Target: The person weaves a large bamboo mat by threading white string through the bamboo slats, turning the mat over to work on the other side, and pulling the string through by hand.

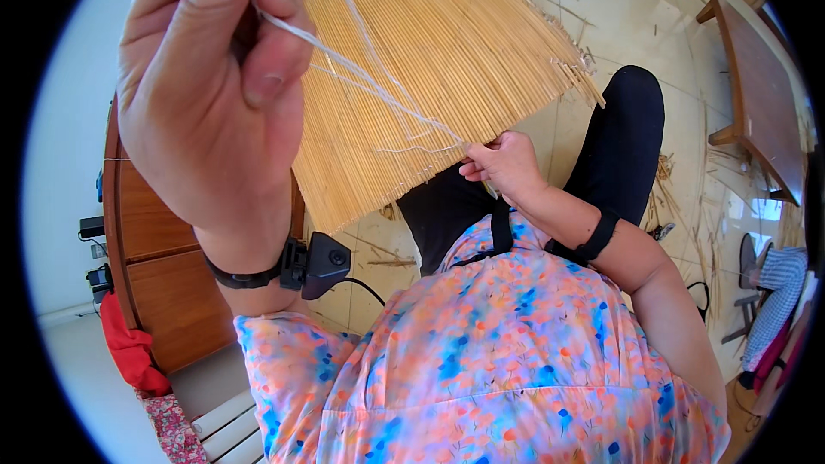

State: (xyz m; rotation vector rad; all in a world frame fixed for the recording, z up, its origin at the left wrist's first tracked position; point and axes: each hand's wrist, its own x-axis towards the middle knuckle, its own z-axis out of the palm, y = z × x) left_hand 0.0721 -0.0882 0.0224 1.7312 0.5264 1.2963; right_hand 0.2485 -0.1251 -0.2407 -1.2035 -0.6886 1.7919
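A fan-shaped mat of thin straw-coloured stalks (447, 34) lies across my lap, its trimmed edge toward me. My left hand (206, 77) is raised close at the upper left, fingers curled shut on white thread (369, 86). Several strands of it run taut down to the mat's near edge, and a loose end lies on the stalks. At that edge my right hand (509, 167) pinches the mat where the thread meets it. Something yellowish shows under the right fingers, too small to name.
Loose stalks (666, 172) litter the tiled floor. To the right stands a low wooden table (756, 94); to the left, a wooden cabinet (176, 292) with red cloth (127, 344) beside it. Another person's checked trouser leg (773, 301) shows at the far right.
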